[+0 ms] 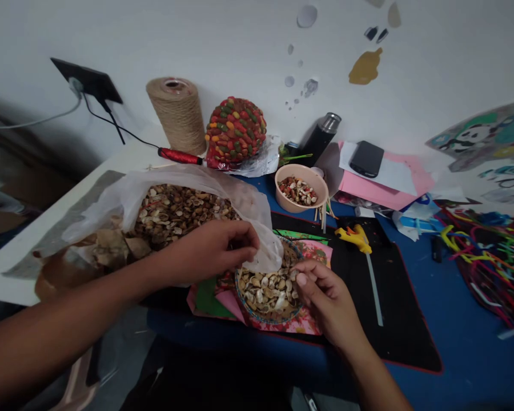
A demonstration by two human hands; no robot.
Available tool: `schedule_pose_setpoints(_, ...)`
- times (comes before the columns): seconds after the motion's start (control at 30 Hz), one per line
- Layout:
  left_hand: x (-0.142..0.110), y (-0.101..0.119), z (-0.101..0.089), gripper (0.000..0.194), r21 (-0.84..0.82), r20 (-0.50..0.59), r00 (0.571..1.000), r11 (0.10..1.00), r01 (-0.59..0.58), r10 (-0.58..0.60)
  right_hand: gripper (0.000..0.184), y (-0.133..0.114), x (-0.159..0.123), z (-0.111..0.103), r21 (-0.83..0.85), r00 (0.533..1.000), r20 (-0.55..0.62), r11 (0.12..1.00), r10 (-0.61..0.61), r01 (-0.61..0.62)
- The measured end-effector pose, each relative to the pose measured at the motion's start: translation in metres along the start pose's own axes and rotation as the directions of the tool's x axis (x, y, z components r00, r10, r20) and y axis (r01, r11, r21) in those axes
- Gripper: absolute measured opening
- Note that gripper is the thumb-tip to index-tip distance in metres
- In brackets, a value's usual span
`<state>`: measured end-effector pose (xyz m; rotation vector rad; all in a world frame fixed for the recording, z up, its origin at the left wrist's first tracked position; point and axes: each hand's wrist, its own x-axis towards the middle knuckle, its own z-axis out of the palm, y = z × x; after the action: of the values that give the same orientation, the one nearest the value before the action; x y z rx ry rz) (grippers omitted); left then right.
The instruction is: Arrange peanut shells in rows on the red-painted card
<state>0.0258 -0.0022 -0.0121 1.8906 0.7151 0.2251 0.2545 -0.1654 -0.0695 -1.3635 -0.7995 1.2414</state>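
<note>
One shell piece (293, 275) is located at the fingertips of the right hand (332, 294), which pinches it between thumb and forefinger. One round bowl (278, 319) with a blue-patterned rim sits just left of and below these fingertips; it contains loose shells, too many to count. The left hand (223, 245) is positioned up and to the left of the bowl, fingers curled, thumb near the forefinger; whether it grips anything cannot be told. One translucent plastic bag (251, 200) of shells lies open behind and left of the left hand, its edge reaching over the bowl. Floral paper (300, 326) lies under the bowl, beside the right hand. One black mat (406, 308) extends to the right of the right hand and carries one yellow glue gun (354, 238) with one pale stick (373, 291) projecting toward the viewer. Beyond both hands stand one pink tub (297, 204) of mixed pieces, one dark flask (323, 137), one multicoloured bundle (235, 134) and one twine spool (177, 114). Far right of the right hand, coloured strands (492, 257), uncountable, are heaped on the blue bench (471, 348).
</note>
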Motion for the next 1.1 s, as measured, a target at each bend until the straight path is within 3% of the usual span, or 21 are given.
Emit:
schedule_pose_setpoints(0.2,0.000,0.010,0.023,0.014,0.054,0.130,0.991,0.998,0.011,-0.018,0.032,-0.004,-0.003,0.011,0.063,1.000,0.009,0.998,-0.029,0.028)
schedule_pose_setpoints(0.37,0.000,0.013,0.036,0.013,-0.147,0.256,0.965,0.985,0.096,-0.056,0.031,-0.009,-0.007,0.026,0.040,0.996,0.047,0.997,-0.074,0.072)
schedule_pose_setpoints(0.5,-0.001,0.015,0.040,0.017,-0.335,0.307,0.946,0.918,0.212,-0.106,0.033,-0.006,-0.009,0.026,0.036,0.997,0.024,0.997,-0.068,0.067)
schedule_pose_setpoints(0.63,-0.003,0.009,0.045,0.016,-0.386,0.260,0.963,0.906,0.175,-0.075,0.036,0.005,-0.010,0.022,0.014,1.000,0.011,1.000,-0.025,0.024)
schedule_pose_setpoints(0.8,-0.003,0.001,0.053,0.010,-0.306,0.128,0.991,0.949,0.069,-0.031,0.041,0.013,-0.011,0.026,-0.022,0.998,-0.050,0.999,-0.024,0.023)
schedule_pose_setpoints(0.93,-0.003,0.004,0.056,0.013,-0.142,0.024,1.000,0.990,0.009,-0.005,0.040,0.014,-0.012,0.027,-0.063,0.995,-0.070,0.996,-0.066,0.062)
schedule_pose_setpoints(1.1,-0.008,0.011,0.059,0.010,0.081,-0.001,1.000,0.997,0.004,-0.004,0.030,0.018,-0.016,0.019,-0.134,0.997,0.047,0.988,-0.065,0.071)
